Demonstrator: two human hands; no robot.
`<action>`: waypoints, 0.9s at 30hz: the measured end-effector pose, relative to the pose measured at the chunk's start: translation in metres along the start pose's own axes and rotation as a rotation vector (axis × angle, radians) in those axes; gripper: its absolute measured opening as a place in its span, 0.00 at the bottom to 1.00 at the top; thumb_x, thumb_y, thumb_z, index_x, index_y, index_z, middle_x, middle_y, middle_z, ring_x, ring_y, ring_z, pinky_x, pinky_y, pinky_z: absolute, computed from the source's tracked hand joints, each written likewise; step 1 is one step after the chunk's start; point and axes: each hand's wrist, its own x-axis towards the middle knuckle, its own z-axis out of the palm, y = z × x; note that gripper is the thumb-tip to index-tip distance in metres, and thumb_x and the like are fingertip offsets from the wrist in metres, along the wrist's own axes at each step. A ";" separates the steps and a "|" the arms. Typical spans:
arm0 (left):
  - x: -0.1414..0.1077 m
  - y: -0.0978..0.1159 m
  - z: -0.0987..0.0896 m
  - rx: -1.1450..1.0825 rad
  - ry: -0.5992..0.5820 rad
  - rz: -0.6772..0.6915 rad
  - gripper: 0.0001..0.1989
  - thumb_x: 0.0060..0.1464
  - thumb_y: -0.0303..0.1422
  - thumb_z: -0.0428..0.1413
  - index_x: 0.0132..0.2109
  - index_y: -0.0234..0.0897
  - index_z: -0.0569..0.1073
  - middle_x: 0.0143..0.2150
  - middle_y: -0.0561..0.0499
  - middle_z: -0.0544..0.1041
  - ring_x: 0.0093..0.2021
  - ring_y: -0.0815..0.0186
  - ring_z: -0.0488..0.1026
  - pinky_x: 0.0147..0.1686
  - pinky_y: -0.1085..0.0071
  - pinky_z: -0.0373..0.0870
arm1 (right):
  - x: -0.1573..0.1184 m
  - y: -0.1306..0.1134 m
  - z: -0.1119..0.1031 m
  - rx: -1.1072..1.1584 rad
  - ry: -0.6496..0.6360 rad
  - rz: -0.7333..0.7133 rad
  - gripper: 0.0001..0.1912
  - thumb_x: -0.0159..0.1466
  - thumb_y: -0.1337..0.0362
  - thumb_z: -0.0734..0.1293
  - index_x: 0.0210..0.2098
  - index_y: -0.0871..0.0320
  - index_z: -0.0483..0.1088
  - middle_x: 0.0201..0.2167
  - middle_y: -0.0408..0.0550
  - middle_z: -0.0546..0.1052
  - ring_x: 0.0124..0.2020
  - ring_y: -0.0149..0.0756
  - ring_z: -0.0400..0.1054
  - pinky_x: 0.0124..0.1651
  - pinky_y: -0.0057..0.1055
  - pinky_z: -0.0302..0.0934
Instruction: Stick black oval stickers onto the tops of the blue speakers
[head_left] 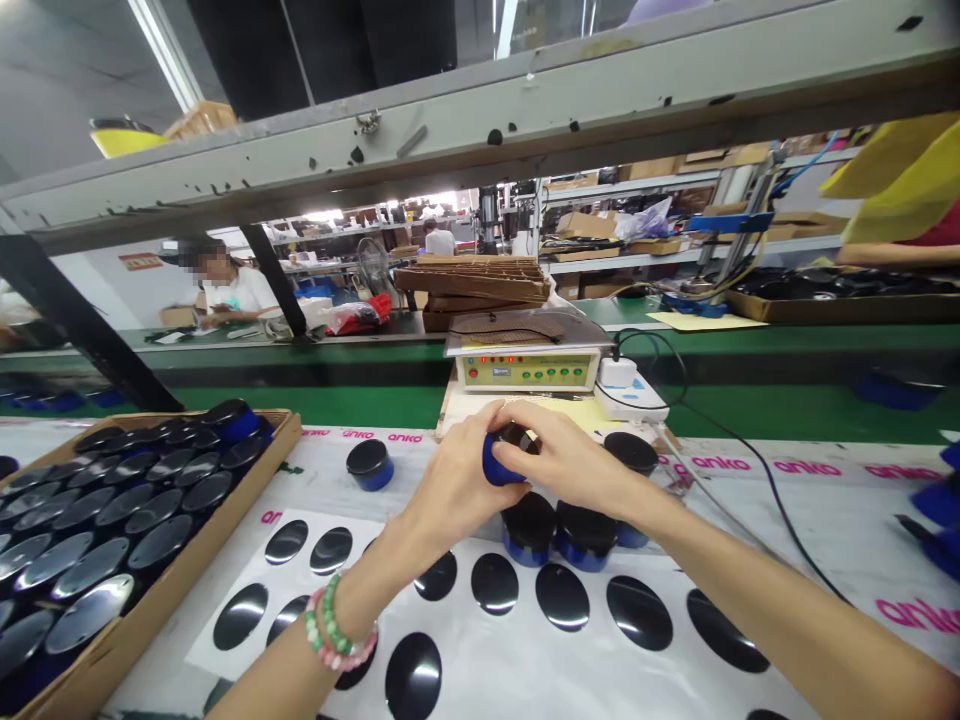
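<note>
Both of my hands are raised over the middle of the bench around one short blue cylinder with a dark end [496, 464]. My left hand [454, 468] wraps it from the left, and my right hand [559, 455] grips it from the right with the thumb across its front. Fingers cover much of it, so its full shape is hidden. Just below my hands stand several like blue cylinders with black tops [529, 520]. Another black-topped blue cylinder [370, 465] stands apart to the left. Glossy black discs [562, 598] lie on white sheets nearest me.
A cardboard tray [259, 475] at left is packed with black-topped cylinders. Behind my hands sits a control box [529, 370] with buttons, beside a white plug adapter [630, 392]. A black cable [772, 490] crosses the right side. A shelf beam [450, 130] spans overhead; other people sit beyond.
</note>
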 end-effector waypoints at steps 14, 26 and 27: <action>-0.076 -0.099 -0.040 0.480 0.148 -0.122 0.23 0.47 0.36 0.61 0.50 0.37 0.66 0.52 0.42 0.68 0.61 0.47 0.57 0.59 0.46 0.55 | -0.061 0.024 0.015 -0.495 -0.319 -0.139 0.35 0.62 0.43 0.62 0.61 0.57 0.59 0.54 0.59 0.68 0.54 0.54 0.61 0.56 0.52 0.53; -0.072 -0.053 -0.014 0.311 -0.049 -0.143 0.30 0.54 0.35 0.57 0.62 0.44 0.57 0.64 0.41 0.54 0.66 0.49 0.49 0.62 0.45 0.48 | -0.023 0.026 0.057 -0.748 -0.244 -0.126 0.30 0.65 0.52 0.63 0.61 0.61 0.57 0.49 0.62 0.69 0.36 0.47 0.72 0.37 0.40 0.64; -0.069 -0.049 -0.007 0.232 -0.115 -0.154 0.35 0.51 0.33 0.59 0.64 0.45 0.55 0.65 0.41 0.54 0.67 0.49 0.49 0.63 0.44 0.47 | -0.021 0.029 0.060 -0.749 -0.238 -0.129 0.30 0.64 0.53 0.64 0.60 0.63 0.58 0.49 0.63 0.69 0.38 0.48 0.72 0.39 0.41 0.64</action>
